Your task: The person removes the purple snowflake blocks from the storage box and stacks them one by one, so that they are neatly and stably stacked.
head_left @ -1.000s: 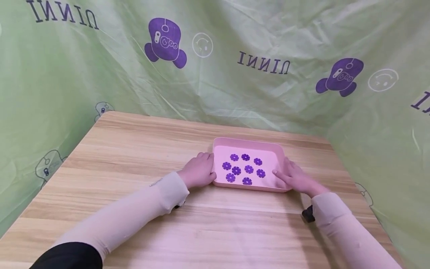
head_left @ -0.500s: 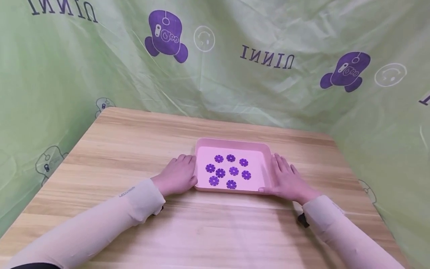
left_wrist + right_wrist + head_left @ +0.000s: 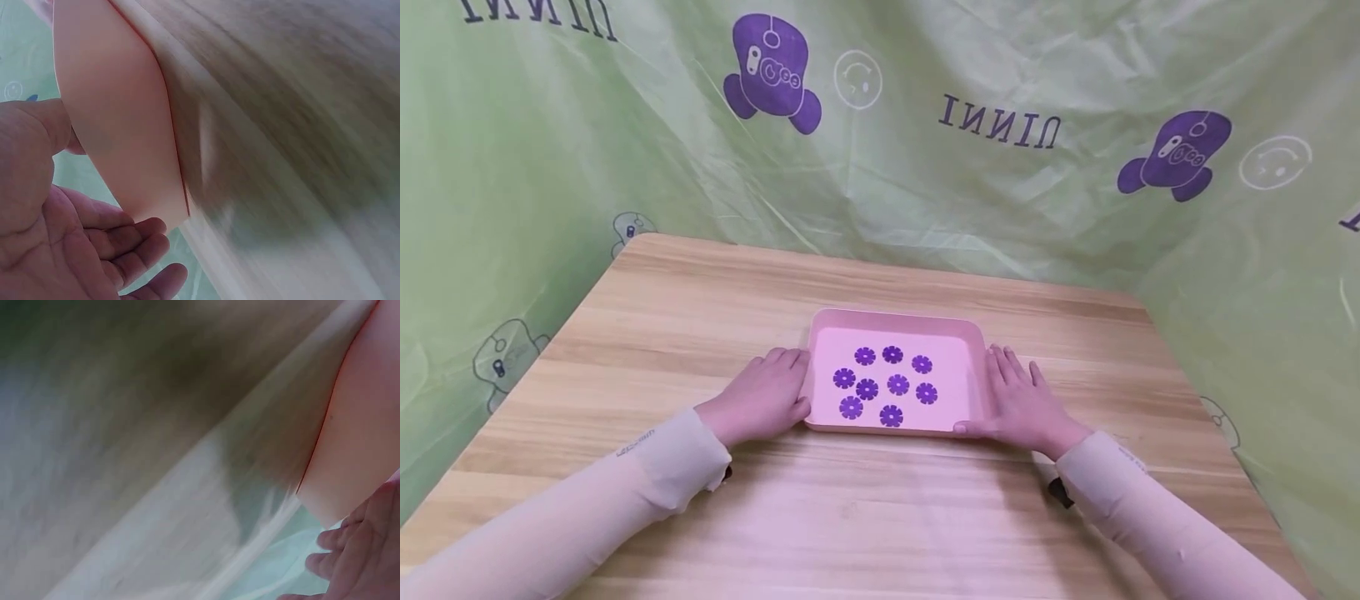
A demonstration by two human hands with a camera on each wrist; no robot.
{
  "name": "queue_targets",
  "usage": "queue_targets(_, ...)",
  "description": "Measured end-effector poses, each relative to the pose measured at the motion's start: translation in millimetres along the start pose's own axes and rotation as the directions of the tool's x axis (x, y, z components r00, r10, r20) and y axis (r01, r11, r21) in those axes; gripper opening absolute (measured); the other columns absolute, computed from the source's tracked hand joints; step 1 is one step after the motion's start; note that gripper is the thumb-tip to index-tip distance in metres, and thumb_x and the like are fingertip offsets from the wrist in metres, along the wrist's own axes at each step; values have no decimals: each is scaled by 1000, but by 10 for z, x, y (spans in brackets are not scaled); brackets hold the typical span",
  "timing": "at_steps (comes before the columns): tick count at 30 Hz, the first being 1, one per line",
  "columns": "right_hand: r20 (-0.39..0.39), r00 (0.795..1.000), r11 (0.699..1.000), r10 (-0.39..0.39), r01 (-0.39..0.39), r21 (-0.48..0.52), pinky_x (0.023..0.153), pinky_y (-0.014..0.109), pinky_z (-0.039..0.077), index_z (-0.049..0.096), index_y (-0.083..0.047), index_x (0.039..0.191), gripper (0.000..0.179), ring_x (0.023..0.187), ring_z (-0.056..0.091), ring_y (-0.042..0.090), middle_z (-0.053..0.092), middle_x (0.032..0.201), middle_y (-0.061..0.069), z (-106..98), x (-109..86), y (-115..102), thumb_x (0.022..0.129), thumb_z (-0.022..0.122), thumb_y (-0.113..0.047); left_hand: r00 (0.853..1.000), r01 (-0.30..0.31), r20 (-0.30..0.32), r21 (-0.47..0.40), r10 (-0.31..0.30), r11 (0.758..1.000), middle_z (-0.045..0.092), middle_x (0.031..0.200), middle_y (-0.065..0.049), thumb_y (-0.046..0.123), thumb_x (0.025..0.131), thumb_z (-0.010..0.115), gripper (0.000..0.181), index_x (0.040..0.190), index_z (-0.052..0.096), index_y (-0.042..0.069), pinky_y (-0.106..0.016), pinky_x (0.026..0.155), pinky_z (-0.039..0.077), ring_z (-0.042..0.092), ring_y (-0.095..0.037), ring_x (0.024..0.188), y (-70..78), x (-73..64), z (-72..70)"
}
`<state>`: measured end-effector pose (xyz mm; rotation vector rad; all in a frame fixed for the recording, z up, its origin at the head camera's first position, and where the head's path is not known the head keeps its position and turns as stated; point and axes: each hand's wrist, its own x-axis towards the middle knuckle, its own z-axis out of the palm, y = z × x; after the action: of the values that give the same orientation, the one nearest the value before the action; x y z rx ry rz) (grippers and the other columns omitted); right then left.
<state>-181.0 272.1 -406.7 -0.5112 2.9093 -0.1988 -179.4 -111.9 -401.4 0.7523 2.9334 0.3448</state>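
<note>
A shallow pink tray [image 3: 898, 321] sits on the table, with several purple snowflake building discs [image 3: 898, 384] lying spread on its floor. At its left end is my left hand [image 3: 760, 396]; the thumb hooks over the rim and the fingers bend against the outer wall, as the left wrist view shows on the tray wall [image 3: 125, 106]. My right hand [image 3: 1026, 408] presses the opposite end with fingers straight and apart, its thumb lying along the front right corner. In the right wrist view its fingers [image 3: 334, 540] show beside the wall, the thumb out of sight.
The wood-grain table [image 3: 880, 517] reaches back to a green printed curtain [image 3: 925, 208] that hangs behind it and at both sides. A small black object [image 3: 1061, 493] shows under the right wrist.
The tray with its discs has slid to the left along the table, both hands moving with it. The right thumb has shifted from over the tray's floor to its front right corner.
</note>
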Motion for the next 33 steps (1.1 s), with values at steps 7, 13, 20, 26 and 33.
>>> queue_targets(7,12,1000,999,-7,6,36,120,67,10,12,16,157,134,152,9,49,11,165,33,40,-5,-138,80,63,-82,1000,21,14,-12,-20,1000,47,148,-31,19,97,62,64,147,41,-15,-64,109,37,42,-48,137,-58,-89,-34)
queue_targets(13,32,999,1000,-6,6,17,120,66,11,12,16,156,136,152,10,49,11,165,33,59,-45,-152,79,63,-83,999,6,31,27,-7,1000,51,143,-32,20,96,63,63,145,44,-16,-63,104,43,47,-47,133,-8,-144,-90)
queue_targets(20,10,1000,1000,-26,26,-3,119,67,12,14,16,156,132,152,13,49,14,164,34,18,-11,-132,82,63,-81,998,-23,55,205,12,978,64,119,-23,28,96,68,52,128,60,-12,-53,90,49,58,-39,109,115,12,-307)
queue_targets(26,22,1000,1000,-12,12,21,120,66,11,11,16,156,133,153,11,48,12,164,35,-13,11,-139,82,64,-80,997,-69,-7,236,73,969,62,109,-17,29,96,70,44,122,64,-5,-48,88,48,56,-33,102,260,201,-223)
queue_targets(33,38,999,1000,-6,5,21,122,62,3,9,14,158,133,154,2,46,4,166,32,16,-25,-137,81,63,-81,992,-105,85,101,97,989,65,103,-14,23,96,72,34,116,68,-4,-45,87,53,60,-28,94,289,396,-73)
